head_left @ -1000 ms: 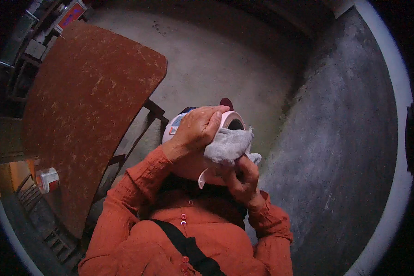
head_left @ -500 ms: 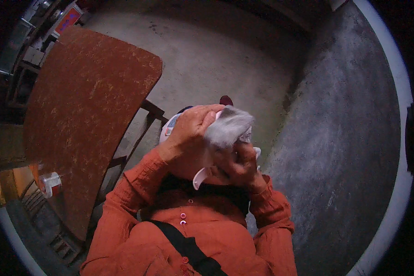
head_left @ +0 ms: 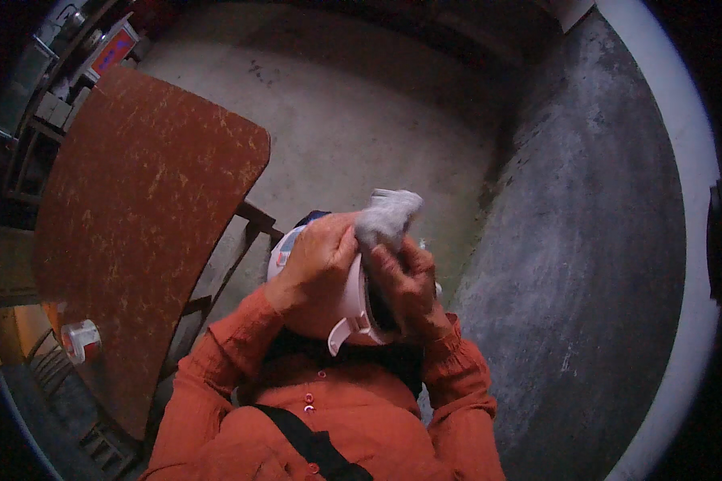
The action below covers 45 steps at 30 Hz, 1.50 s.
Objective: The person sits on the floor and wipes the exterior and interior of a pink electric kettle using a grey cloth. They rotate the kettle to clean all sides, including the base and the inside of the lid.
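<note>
A pale pink rounded container with a printed label rests in my lap, tilted so its dark opening faces right. A curved pink tab sticks out from its near rim. My left hand grips the upper left of the container, thumb and fingers closed at the rim beside a bunched grey cloth. That cloth rises above the rim, between both hands. With fingers bent, my right hand holds the cloth's lower part over the opening. The container's inside is mostly hidden by this hand.
To the left stands a reddish-brown table with a cut corner. A small white and red tub sits near its lower left edge. A chair shows beyond it. The grey wall runs along the right.
The cloth has gone from spread and blurred to bunched more upright. My right hand has shifted slightly left, and more of the container's rim and opening shows. The view has moved slightly.
</note>
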Each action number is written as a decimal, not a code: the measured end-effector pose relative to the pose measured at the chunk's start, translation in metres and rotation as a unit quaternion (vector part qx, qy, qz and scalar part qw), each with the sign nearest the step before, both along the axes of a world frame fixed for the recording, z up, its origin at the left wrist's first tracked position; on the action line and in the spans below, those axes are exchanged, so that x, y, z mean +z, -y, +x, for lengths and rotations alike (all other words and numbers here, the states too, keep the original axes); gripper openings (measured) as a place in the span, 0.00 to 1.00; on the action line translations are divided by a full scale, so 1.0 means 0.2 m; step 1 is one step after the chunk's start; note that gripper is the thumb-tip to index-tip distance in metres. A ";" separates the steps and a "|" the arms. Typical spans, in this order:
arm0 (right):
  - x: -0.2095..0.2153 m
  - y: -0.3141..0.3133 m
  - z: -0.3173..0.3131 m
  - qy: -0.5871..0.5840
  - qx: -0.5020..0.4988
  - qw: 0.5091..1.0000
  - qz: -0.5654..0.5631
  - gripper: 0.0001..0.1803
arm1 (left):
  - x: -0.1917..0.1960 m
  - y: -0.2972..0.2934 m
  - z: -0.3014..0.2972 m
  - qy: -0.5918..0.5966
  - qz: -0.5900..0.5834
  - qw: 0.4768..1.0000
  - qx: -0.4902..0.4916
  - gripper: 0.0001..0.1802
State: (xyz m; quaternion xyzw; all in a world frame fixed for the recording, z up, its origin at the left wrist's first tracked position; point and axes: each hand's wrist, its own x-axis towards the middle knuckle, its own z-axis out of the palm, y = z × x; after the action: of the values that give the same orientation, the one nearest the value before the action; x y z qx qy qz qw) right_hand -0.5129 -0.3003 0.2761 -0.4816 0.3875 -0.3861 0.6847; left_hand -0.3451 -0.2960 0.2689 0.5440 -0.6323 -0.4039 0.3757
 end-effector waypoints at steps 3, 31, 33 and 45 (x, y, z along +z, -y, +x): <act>-0.07 0.00 -0.08 -0.076 0.170 0.948 -0.256 0.13 | 0.01 0.01 0.04 -0.051 0.087 0.995 -0.012 0.20; -0.56 -0.35 -0.39 -0.131 -0.060 0.971 -0.190 0.21 | -0.07 0.01 0.09 0.015 -0.041 0.996 -0.084 0.30; -0.66 -0.26 -0.40 -0.179 -0.103 0.971 -0.118 0.19 | -0.04 0.01 0.09 0.019 -0.017 0.996 -0.083 0.31; -0.52 -0.32 -0.38 0.059 -0.144 0.980 0.120 0.24 | 0.07 0.10 0.07 0.143 -0.254 0.912 -0.289 0.14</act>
State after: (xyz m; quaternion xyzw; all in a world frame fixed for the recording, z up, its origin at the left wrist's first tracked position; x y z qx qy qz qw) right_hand -0.5886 -0.2355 0.1727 -0.3109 0.4554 -0.4591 0.6966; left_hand -0.3305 -0.3165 0.2836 0.2755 -0.8902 -0.2380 0.2738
